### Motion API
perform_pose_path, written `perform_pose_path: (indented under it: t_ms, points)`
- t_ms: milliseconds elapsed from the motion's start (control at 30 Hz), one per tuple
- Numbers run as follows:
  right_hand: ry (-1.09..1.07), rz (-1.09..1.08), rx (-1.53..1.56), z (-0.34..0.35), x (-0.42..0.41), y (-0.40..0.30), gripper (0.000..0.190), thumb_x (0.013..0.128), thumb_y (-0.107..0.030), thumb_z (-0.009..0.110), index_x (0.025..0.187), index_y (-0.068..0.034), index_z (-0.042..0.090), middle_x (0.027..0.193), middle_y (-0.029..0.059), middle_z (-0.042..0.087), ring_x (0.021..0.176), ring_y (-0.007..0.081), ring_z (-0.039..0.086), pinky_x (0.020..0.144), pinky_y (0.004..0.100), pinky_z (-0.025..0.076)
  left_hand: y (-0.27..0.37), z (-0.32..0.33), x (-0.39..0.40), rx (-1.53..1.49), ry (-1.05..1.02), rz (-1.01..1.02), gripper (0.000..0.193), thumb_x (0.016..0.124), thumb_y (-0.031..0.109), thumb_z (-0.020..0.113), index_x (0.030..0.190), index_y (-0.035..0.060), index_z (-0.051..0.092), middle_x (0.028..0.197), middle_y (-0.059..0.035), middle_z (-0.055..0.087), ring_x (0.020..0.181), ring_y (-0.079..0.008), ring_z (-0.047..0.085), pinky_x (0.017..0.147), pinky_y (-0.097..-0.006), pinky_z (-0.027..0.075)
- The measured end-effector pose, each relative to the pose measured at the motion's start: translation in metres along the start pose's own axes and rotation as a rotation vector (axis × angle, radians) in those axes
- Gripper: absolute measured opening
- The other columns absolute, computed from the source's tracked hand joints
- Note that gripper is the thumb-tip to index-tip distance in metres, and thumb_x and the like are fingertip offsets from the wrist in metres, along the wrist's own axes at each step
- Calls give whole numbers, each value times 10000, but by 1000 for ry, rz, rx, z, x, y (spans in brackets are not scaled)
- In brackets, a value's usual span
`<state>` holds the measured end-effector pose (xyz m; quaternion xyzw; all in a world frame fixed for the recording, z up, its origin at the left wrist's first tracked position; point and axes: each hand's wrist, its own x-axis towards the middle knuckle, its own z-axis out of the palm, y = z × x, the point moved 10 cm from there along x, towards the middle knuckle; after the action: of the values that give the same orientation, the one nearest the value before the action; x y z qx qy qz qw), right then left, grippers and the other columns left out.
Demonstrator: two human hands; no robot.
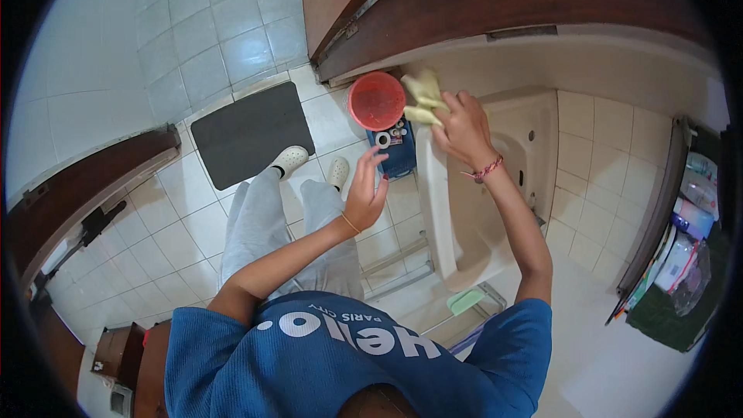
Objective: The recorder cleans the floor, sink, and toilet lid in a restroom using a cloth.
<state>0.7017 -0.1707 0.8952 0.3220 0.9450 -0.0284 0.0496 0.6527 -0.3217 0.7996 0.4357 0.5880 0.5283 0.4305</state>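
Observation:
My right hand (466,130) grips a crumpled pale yellow cloth (426,93), slightly blurred, over the far left corner of a beige ceramic washbasin (436,215). A braided pink bracelet circles that wrist. My left hand (368,191) hangs in the air left of the basin, fingers apart, holding nothing. Beyond it on the floor is a blue container (400,158) with a white roll (382,140) and several small items on it. A red plastic bucket (377,101) stands just past that container, close to the wooden door frame.
A dark mat (249,133) lies on the tiled floor before my feet. Below the basin are a metal rack (400,267) and a light green object (466,300). To the right, a dark shelf (656,319) carries bottles and packages. Wooden door frames (493,0) rise at the top and left.

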Motion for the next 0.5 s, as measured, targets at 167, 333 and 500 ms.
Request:
perform_pose_path:
  t_ms: [167, 333, 500]
  points:
    - [-120, -109, 108, 24, 5, 20, 232, 637, -237, 604, 774, -49, 614, 929, 90, 527, 821, 254, 520, 661, 389, 444, 29, 49, 1, 36, -246, 63, 528, 773, 95, 493, 1243, -32, 289, 1305, -243, 248, 1189, -394, 290, 974, -453, 255]
    - [-246, 241, -108, 51, 0, 154, 341, 727, -336, 512, 815, -21, 610, 1013, 153, 548, 876, 303, 553, 739, 407, 454, 58, 65, 11, 77, -327, 153, 703, 763, 191, 523, 1311, -47, 152, 1328, -309, 138, 1223, -425, 221, 981, -480, 233]
    - [-586, 522, -326, 36, -21, 284, 409, 754, -351, 467, 958, -12, 571, 1028, 183, 556, 919, 329, 551, 783, 406, 446, 66, 71, 10, 113, -389, 158, 744, 754, 185, 556, 1314, -60, 132, 1310, -369, 93, 1214, -454, 215, 1002, -408, 227]
